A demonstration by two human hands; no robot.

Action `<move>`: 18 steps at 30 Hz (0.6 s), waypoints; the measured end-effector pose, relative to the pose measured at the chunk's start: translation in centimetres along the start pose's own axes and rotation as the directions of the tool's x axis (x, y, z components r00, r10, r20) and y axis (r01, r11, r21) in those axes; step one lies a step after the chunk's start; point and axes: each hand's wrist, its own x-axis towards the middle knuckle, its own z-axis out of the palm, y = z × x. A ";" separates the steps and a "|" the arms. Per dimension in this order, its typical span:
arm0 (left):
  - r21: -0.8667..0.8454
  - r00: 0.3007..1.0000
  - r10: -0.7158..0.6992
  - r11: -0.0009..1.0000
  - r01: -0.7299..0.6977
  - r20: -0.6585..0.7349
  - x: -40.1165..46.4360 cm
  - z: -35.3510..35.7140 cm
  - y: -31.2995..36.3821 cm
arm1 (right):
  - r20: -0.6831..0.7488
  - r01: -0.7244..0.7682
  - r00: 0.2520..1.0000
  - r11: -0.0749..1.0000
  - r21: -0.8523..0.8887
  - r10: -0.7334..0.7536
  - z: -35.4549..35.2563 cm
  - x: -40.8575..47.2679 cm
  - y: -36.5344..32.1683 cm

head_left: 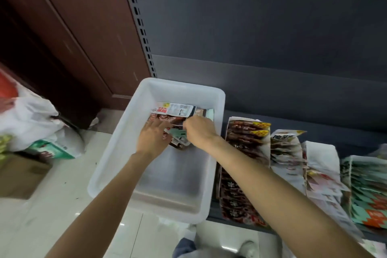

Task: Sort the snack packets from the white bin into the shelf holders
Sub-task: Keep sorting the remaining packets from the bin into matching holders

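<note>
The white bin [117, 153] sits on the floor against the dark shelf, its near half bare. A few snack packets lie at its far end: a brown-and-white one [176, 110], a dark red one [167, 119] and a green-and-white one [178, 133]. My left hand [151, 138] rests on the packets with its fingers spread over them. My right hand [199, 132] is beside it, fingers curled, pinching the edge of a packet. Which packet it holds is hidden by the fingers.
On the low shelf [314, 128] to the right stand rows of packets: dark brown ones [245, 153], white-and-brown ones [287, 148], white ones [322, 165] and green-orange ones [368, 190]. A white plastic bag [31, 123] and a cardboard piece [18, 176] lie left on the floor.
</note>
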 end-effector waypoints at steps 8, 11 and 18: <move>0.123 0.984 0.171 0.979 -0.165 -0.044 1.1 1.7 0.1 | -0.069 0.042 0.995 0.954 -0.298 -0.066 2.5 2.2 -0.7; 0.178 0.954 0.288 0.946 -0.270 -0.082 1.5 2.2 -0.2 | -0.087 0.036 0.994 0.952 -0.305 -0.066 2.6 2.3 -0.6; 0.362 0.905 0.423 0.851 -0.380 -0.045 2.7 2.1 -0.4 | -0.055 0.000 0.998 0.956 -0.292 -0.017 2.3 1.7 -0.7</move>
